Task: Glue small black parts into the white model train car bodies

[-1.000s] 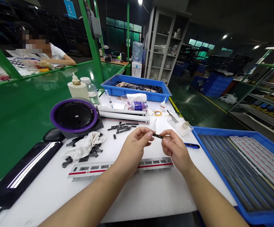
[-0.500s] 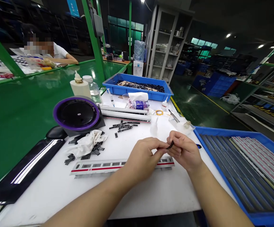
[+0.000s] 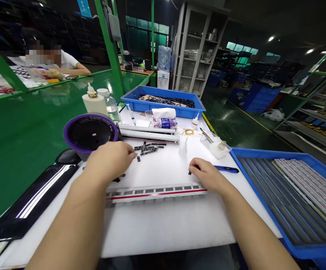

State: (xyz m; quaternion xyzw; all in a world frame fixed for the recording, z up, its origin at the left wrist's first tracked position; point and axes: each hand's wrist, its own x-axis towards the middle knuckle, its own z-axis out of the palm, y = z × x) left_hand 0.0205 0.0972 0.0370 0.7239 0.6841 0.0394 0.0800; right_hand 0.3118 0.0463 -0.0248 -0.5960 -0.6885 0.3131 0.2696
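Note:
My right hand (image 3: 209, 175) rests low over the table's right side, thumb and finger closed on a small black piece (image 3: 190, 173). My left hand (image 3: 110, 161) is at the left, its fingers drawn together beside a loose pile of black strips (image 3: 148, 149); what they hold, if anything, I cannot make out. Between my forearms lies a white model train car body (image 3: 157, 193) with a red stripe and a row of windows. One short black piece (image 3: 138, 159) lies apart from the pile. A blue-handled knife (image 3: 227, 169) lies beyond my right hand.
A purple-rimmed black round device (image 3: 92, 133) stands at the left. Further back are white train bodies (image 3: 151, 137), a tissue pack (image 3: 164, 123) and a blue bin (image 3: 163, 107) of black parts. A blue tray (image 3: 300, 247) adjoins at the right. A person (image 3: 69, 62) sits beyond.
My hands have parted. The left has swung left to the strip pile, over the white cloth; the right has lowered toward the table with the black piece, uncovering the knife.

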